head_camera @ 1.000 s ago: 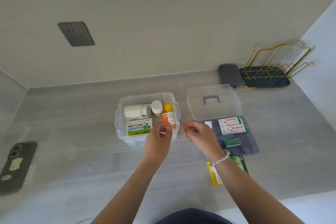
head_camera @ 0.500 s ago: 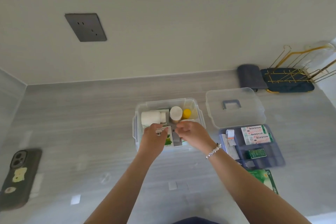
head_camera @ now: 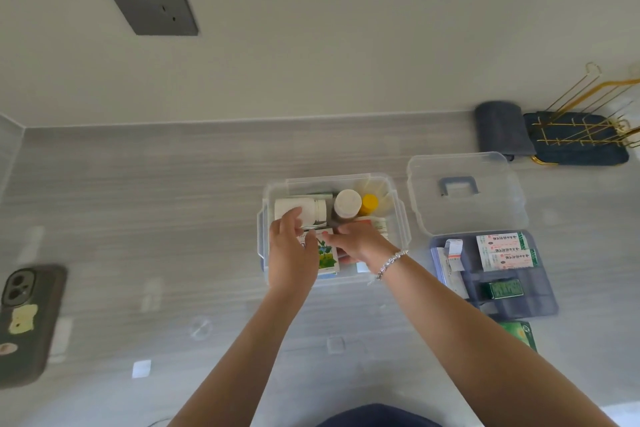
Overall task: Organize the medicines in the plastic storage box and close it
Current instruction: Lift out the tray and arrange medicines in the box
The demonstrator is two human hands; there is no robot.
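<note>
The clear plastic storage box stands open mid-counter. Inside lie a white bottle, a brown bottle with a white cap, a yellow-capped bottle, an orange and white box and a green and white medicine box. Both hands are inside the box. My left hand grips the left side of the green and white box, fingers reaching over the white bottle. My right hand has its fingertips at that box's upper edge; its palm hides what is under it.
The clear lid with a grey handle lies right of the box. A grey divider tray in front of it holds plaster boxes and a small green box. A green packet, phone, rolled cloth, gold rack.
Both hands moved from the box's front edge down into it. The orange and white box, held in my left hand a second ago, now sits in the box at the right.
</note>
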